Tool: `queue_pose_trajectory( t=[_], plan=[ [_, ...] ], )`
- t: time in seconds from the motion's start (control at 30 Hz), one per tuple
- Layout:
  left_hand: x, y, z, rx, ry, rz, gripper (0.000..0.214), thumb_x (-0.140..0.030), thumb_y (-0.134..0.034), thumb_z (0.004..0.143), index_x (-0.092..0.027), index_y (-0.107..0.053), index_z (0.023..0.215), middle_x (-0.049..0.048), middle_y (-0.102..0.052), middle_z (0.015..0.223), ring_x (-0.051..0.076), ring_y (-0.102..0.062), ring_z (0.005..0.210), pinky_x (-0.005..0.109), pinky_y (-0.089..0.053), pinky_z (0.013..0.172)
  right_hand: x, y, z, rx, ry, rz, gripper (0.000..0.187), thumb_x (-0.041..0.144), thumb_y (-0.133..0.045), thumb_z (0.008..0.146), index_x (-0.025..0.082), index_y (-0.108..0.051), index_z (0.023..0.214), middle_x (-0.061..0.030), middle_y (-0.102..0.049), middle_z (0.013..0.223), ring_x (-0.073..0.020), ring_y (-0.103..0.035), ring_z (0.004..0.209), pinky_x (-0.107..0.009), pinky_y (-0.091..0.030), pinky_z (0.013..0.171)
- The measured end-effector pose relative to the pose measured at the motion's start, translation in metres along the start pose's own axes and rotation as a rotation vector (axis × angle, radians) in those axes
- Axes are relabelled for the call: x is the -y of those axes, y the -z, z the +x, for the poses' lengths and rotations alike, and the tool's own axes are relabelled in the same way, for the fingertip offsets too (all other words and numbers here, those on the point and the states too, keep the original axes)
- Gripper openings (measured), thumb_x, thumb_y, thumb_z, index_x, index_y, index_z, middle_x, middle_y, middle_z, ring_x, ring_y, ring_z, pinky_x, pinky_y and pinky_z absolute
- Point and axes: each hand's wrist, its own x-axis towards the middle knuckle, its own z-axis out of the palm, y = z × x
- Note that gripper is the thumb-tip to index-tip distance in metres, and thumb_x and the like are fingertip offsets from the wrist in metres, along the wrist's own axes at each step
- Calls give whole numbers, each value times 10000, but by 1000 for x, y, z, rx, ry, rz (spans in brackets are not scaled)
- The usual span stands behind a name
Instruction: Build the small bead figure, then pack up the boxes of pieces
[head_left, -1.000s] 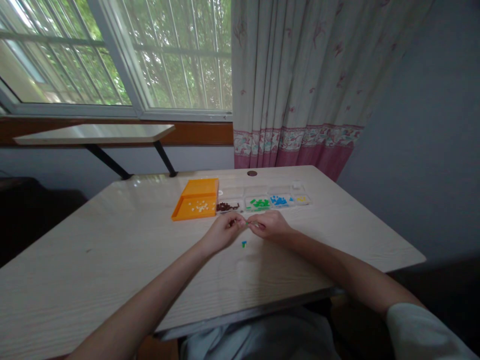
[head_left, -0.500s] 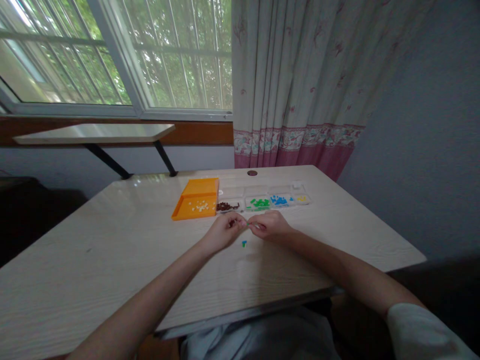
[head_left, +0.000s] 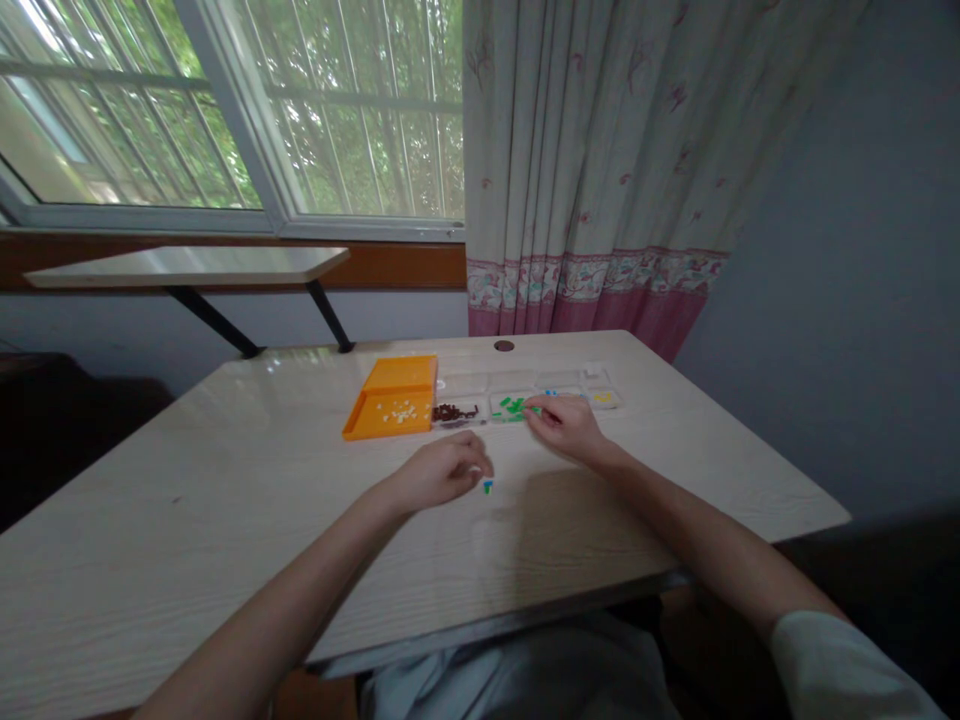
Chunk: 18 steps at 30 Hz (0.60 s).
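Box left of the tray, on the table.
Left hand beside the blocks, right hand over the tray; behind, window left, curtain right.

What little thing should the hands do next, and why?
Maybe the right hand could pinch one of the green pieces: its fingertips are right at them, and the left hand is close to the small blue-topped build.

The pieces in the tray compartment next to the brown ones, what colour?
The pieces are green; they show best in the head view.
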Motion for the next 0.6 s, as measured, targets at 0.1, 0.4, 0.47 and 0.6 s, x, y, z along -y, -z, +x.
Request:
queue_pose_trajectory(
  t=[0.1,0.4,0.47,0.6],
  plan=[
    [-2,0,0,21,15,19,181,-181,-531,754,-204,-660,880,37,-551,895,118,-520,741,205,-409,662,0,1,1,7,-6,-10,251,327,-470,827,190,-678,800,22,-518,448,-91,-470,446,-205,-352,534],
    [-6,0,0,59,12,75,209,-166,-507,750,-213,-662,882,27,-567,869,117,-531,743,193,-410,662,-8,-2,1,41,-80,-55,250,338,-478,822,193,-680,823,18,-535,467,-101,-496,476,-200,-350,538],
    [-5,0,0,52,18,95,218,-161,-503,745,-213,-658,889,27,-573,881,122,-538,762,195,-414,674,-15,-5,1,76,-155,-84,243,335,-477,826,200,-678,857,6,-591,526,-112,-530,507,-202,-363,545],
    [-2,0,0,21,34,132,216,-168,-507,732,-205,-650,890,31,-578,892,127,-546,760,202,-422,683,-30,-10,0,172,-265,-125,234,297,-469,843,223,-661,954,-30,-693,787,-143,-611,661,-222,-408,616]
  ],
)
